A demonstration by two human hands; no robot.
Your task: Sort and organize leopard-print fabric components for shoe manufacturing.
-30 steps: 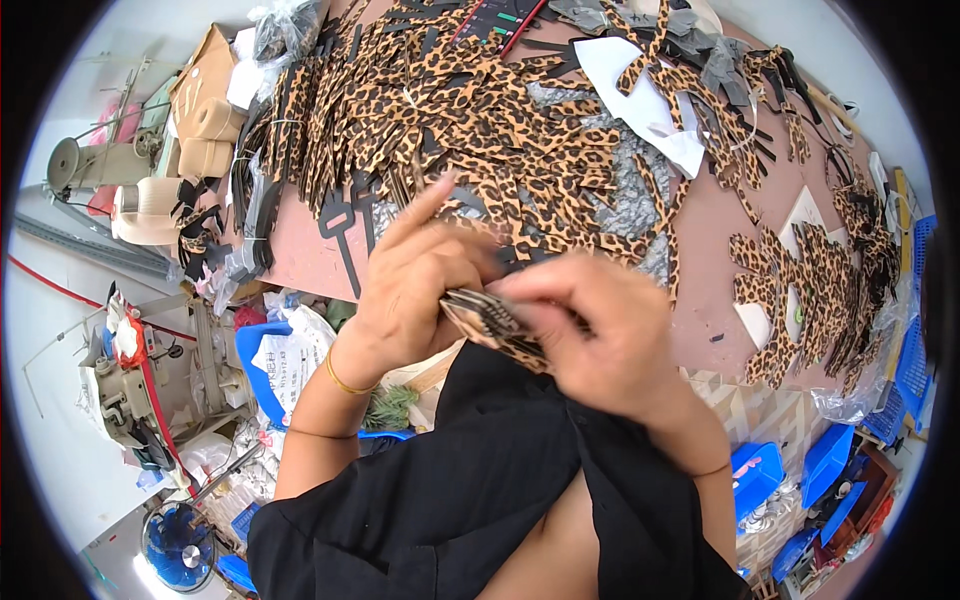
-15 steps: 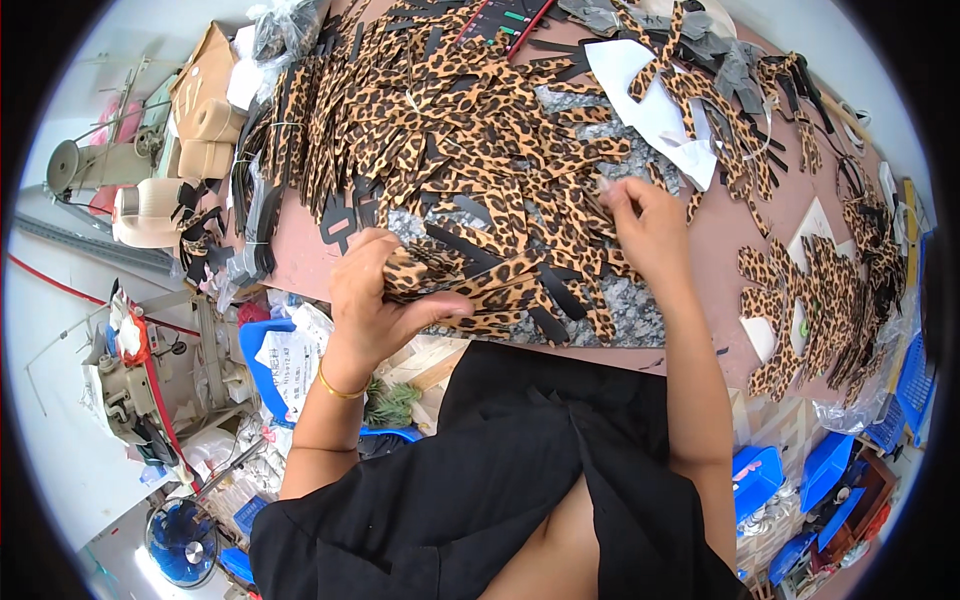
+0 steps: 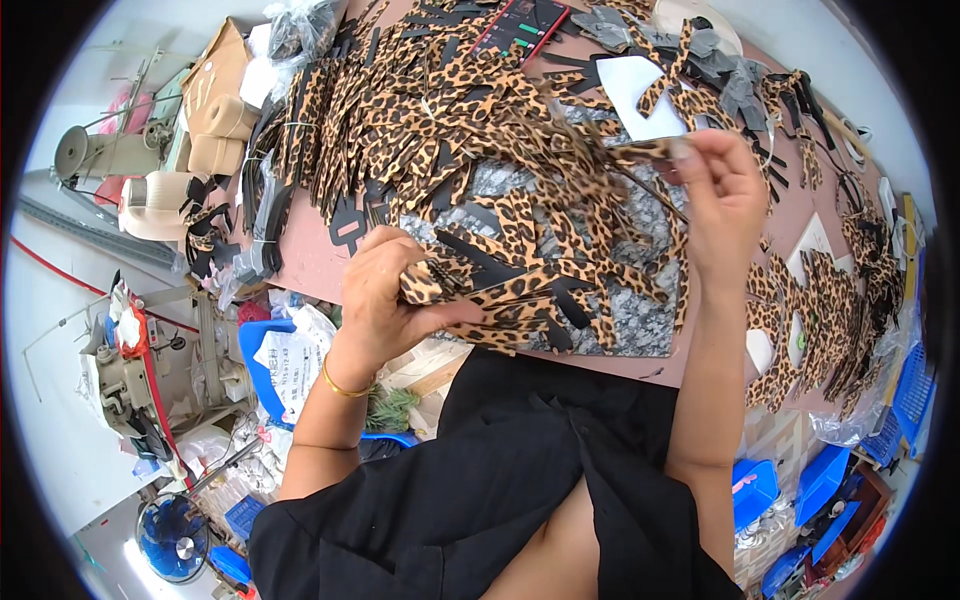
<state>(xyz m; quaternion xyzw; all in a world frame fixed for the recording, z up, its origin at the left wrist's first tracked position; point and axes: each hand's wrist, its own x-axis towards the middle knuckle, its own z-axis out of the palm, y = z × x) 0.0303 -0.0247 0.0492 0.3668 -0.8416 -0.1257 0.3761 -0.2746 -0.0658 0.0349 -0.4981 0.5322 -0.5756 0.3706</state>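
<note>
My left hand [image 3: 378,300], at the near edge of the table, is closed around a bundle of leopard-print fabric strips [image 3: 440,278]. The ends of several strips fan out from it to the right. Raised over the right side of the heap, my right hand [image 3: 722,200] pinches the end of a leopard-print strip [image 3: 642,151]. That strip stretches left toward the heap and is partly smeared by motion. Under both hands spreads a big heap of leopard-print and black strips [image 3: 420,125]. Part of it lies on a grey marbled board [image 3: 640,335].
A phone [image 3: 520,28] and a white paper sheet [image 3: 640,95] lie at the far side. More leopard-print pieces [image 3: 825,300] are stacked at the right. Thread cones [image 3: 155,203] and a sewing machine [image 3: 130,385] stand left. Blue bins [image 3: 755,490] sit below the table.
My right hand has moved right and up, drawing a strip from the heap. More of the marbled board shows. My left hand has barely moved and keeps its bundle.
</note>
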